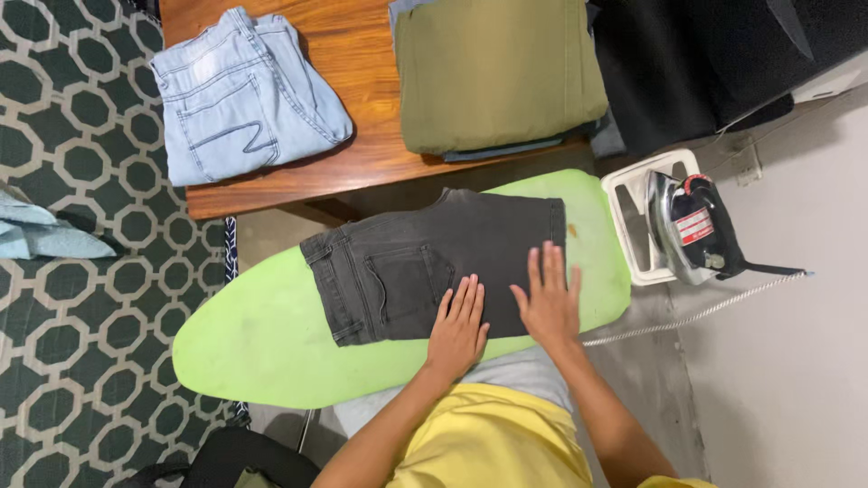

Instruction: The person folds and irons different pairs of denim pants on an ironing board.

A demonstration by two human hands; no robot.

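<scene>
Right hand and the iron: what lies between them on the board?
In the head view, only bare green ironing board and the white iron rest's edge separate the right hand from the iron.

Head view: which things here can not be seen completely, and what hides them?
- Dark shorts: near edge under the left hand and right hand.
- Olive trousers: cut by the top edge.
- Garments beneath them: only thin edges show.
- Iron: its cord leaves the right edge.
</scene>
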